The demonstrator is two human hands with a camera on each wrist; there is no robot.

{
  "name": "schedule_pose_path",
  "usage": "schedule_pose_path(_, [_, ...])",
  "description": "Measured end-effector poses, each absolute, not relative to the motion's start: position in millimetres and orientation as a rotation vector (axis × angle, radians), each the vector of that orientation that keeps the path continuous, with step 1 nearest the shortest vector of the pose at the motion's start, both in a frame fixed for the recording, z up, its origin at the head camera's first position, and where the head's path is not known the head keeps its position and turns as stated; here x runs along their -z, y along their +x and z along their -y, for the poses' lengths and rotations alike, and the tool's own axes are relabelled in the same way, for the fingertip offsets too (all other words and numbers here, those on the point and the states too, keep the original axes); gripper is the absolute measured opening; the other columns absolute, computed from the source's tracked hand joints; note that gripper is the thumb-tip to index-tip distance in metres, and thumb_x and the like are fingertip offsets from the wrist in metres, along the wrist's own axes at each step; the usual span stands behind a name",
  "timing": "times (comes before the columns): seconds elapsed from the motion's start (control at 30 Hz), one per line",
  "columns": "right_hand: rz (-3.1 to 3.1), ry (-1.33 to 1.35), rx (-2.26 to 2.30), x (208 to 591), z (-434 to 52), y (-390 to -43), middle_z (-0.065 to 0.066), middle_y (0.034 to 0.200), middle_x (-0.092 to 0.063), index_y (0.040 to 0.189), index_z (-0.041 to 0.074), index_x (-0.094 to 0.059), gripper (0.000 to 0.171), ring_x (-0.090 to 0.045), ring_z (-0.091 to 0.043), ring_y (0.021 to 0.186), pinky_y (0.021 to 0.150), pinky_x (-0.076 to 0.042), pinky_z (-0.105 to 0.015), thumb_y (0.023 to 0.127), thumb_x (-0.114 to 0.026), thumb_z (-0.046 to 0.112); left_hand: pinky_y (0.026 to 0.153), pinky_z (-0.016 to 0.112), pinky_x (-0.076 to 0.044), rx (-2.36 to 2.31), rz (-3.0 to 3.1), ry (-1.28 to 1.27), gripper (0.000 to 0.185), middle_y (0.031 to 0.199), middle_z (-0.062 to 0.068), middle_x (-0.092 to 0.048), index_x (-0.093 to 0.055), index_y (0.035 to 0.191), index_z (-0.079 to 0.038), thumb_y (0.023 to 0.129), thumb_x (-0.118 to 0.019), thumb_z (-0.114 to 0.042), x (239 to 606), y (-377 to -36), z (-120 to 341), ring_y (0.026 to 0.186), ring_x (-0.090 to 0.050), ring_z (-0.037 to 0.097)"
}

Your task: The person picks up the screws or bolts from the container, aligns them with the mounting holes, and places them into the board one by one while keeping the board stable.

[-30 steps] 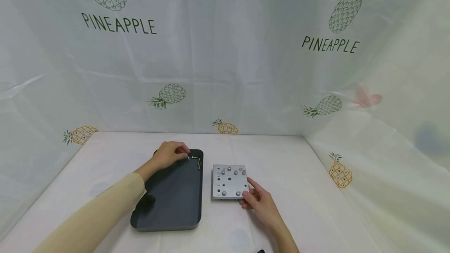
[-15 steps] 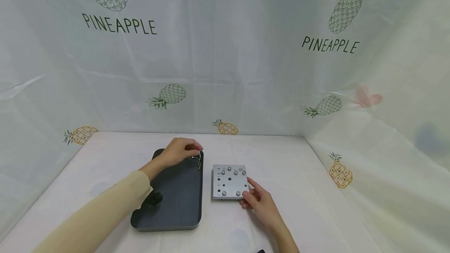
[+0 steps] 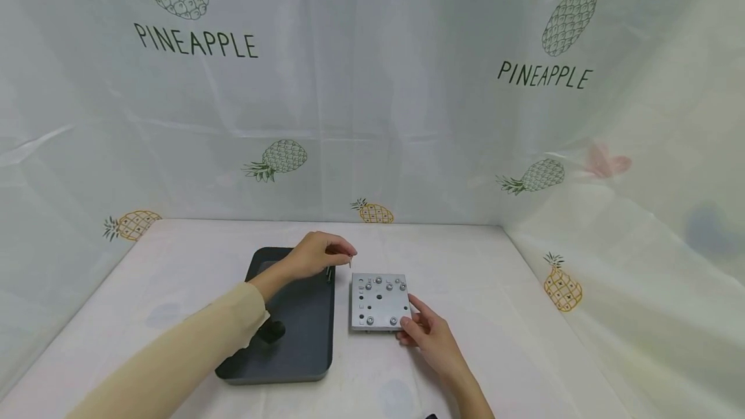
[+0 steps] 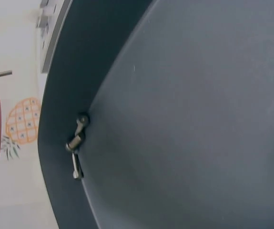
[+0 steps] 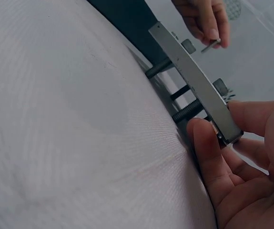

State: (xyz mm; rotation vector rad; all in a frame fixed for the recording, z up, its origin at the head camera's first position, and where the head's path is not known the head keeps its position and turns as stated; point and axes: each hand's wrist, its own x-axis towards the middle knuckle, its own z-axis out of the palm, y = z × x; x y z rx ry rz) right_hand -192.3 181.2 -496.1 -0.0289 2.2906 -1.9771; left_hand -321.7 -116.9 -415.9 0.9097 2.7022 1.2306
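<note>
My left hand (image 3: 317, 255) pinches a small thin screw (image 4: 1, 74) between thumb and fingertips, pointing down, just past the tray's right rim. It hangs above and slightly left of the far left corner of a square silver metal plate (image 3: 381, 306). Several socket-head screws stand in the plate, and other holes are bare. My right hand (image 3: 427, 338) grips the plate's near right corner, thumb on top and fingers beneath. In the right wrist view, threaded screw shanks (image 5: 188, 110) stick out under the plate, which is raised off the cloth.
A dark grey tray (image 3: 302, 348) lies left of the plate, partly under my left forearm. Several small screws (image 4: 76, 140) lie along its edge in the left wrist view. A small black object (image 3: 431, 416) shows at the bottom edge. A pineapple-print curtain (image 3: 372, 83) hangs behind.
My left hand has moved right from above the tray's far end, carrying the small screw past the rim towards the plate. The right hand and plate have stayed put.
</note>
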Motion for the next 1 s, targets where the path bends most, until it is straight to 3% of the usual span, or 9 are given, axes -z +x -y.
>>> schedule_pose_path(0.73, [-2.305,-0.015,1.956,496,-180,-192,-0.016,0.115,-0.068,0.163,0.004,-0.039,0.068,-0.075,-0.024,0.091,0.082,-0.062,-0.028,0.105,-0.07,0.019,0.094,0.039,-0.056,-1.18,-2.623,0.921,0.014,0.106,-0.011,-0.078,-0.082,0.111,-0.023,0.099,-0.077,-0.017,429,-319,90,0.1,-0.069,0.008])
schedule_pose_path(1.0, [-2.3,-0.031,1.967,496,-181,-192,-0.017,0.116,-0.068,0.163,0.004,-0.039,0.067,-0.075,-0.024,0.092,0.082,-0.062,-0.029,0.105,-0.07,0.018,0.086,0.035,-0.055,-1.172,-2.624,0.915,0.014,0.105,-0.009,-0.078,-0.082,0.113,-0.015,0.1,-0.076,-0.015,435,-317,90,0.094,-0.067,0.009])
